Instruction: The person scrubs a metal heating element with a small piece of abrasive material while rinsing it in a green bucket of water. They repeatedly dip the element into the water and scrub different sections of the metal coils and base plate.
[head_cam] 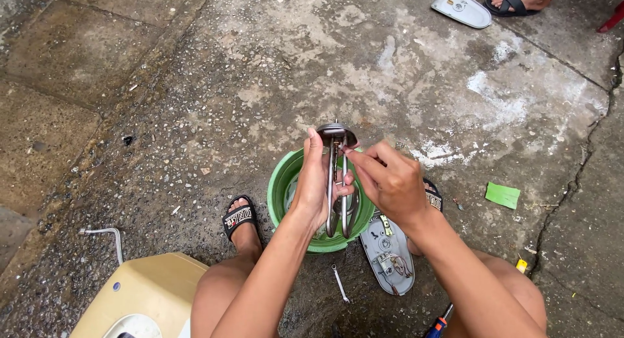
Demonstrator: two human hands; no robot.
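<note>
Heating element: metal, looped tubes on a round flange, held upright at centre frame, flange uppermost, loops pointing down into a green basin. Gripped along the left side by the left hand, fingers wrapped around the tubes, thumb extended up toward the flange. Right hand just to the right, fingers pinched together with fingertips touching the upper part of the element near the flange; whether a small item sits between those fingertips cannot be told.

Green basin: round, plastic, on the concrete ground directly beneath the element, partly hidden by both hands.

Grey cover plate: oblong, with wiring and small parts on its inner face, lying on the ground at the basin's lower right edge, beside the right forearm.

Small spanner: metal, on the ground below the basin, centre bottom.

Screwdriver: orange and blue handle, bottom edge right of centre.

Cream appliance casing: lower left corner, with a bent metal pipe just above it.

Black sandal: on the person's foot, left of the basin.

Green scrap: flat, on the ground at right, well apart from the hands.

Second grey cover: upper right, near another person's sandalled foot.

Ground: wet, stained concrete, cracked at right.
</note>
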